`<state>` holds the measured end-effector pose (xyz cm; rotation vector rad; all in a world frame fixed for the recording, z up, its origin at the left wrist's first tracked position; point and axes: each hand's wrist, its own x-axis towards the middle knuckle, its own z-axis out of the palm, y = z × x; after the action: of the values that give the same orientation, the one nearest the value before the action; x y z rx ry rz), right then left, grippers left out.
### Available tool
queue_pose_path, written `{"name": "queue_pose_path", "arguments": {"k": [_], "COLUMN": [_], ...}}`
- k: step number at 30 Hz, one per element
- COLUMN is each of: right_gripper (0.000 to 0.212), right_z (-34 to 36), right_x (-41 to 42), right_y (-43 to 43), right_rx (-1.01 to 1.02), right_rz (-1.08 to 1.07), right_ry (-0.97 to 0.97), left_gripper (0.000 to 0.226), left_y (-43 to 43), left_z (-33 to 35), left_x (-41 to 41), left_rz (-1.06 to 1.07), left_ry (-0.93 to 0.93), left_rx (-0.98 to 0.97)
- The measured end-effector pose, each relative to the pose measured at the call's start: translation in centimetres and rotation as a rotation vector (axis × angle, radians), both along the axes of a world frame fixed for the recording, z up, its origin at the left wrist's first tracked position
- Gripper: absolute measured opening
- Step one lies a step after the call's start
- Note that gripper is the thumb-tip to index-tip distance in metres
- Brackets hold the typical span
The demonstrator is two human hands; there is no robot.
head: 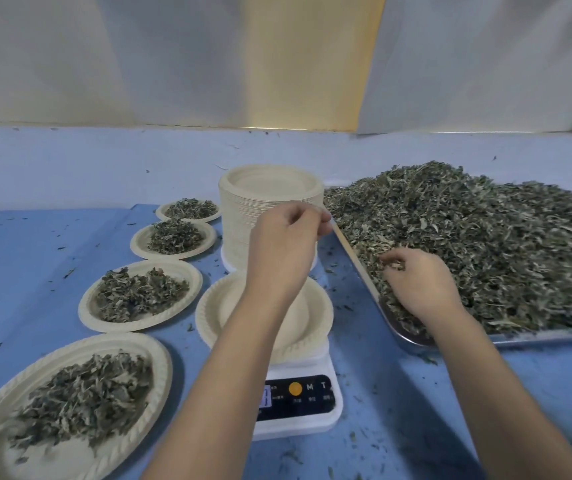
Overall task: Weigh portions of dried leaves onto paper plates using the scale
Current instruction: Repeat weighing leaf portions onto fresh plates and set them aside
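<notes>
A bright blue surface (52, 244) is filling the lower view, speckled with tiny dark green crumbs and fading to a paler blue band at the back. Behind it, white sheeting (104, 64) is hanging either side of a warm yellow strip (312, 64). Dried leaves (485, 244) are showing dull grey-green, mottled with pale straw bits, on a silvery tray (537, 337). Cream paper plates (193, 278) with ribbed rims are carrying the same grey-green. A cream stack (270, 188) is showing fine stripes down its side. The scale (334, 415) is showing white, its black panel (312, 400) bearing an orange round button (295, 388) and white letters.
</notes>
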<state>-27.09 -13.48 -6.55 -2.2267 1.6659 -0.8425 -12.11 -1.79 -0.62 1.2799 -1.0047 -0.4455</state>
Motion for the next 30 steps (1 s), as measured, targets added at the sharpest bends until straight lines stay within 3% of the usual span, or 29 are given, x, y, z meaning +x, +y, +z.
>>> {"name": "queue_pose_path", "arguments": {"k": [2,4,12,18,21,25,30], "right_gripper": [0.038,0.046,0.043,0.080,0.080,0.076,0.072], "right_z": [-0.3,-0.1,1.1,3.1,2.9,1.9,0.7], "right_x": [-0.5,-0.9,-2.9,-3.9,-3.5,-2.8,-2.1], "right_y": [-0.6,-0.8,-0.6,1.1,1.3,0.7,0.3], "right_rx": [0.132,0.279,0.371,0.571,0.578,0.521,0.282], "right_rz": [-0.002,0.017,0.172,0.229,0.230,0.197,0.144], "right_ry": [0.217,0.261,-0.026,0.529,0.614,0.470,0.236], "left_gripper": [0.028,0.028,0.029,0.030,0.029,0.027,0.026], "left_y": [-0.5,-0.9,-1.6,-1.4,-1.5,-1.5,-1.6], "left_z": [-0.2,-0.4,-1.2,-1.2,-1.3,-1.5,-1.7], "left_x": [-1.0,-1.8,-3.6,-3.4,-3.7,-4.2,-4.2], "left_rz": [-0.028,-0.052,-0.108,-0.130,-0.137,-0.148,-0.146], "left_ry": [0.027,0.035,0.019,0.094,0.102,0.064,0.056], "left_rx": [0.010,0.022,0.063,0.064,0.071,0.085,0.098]}}
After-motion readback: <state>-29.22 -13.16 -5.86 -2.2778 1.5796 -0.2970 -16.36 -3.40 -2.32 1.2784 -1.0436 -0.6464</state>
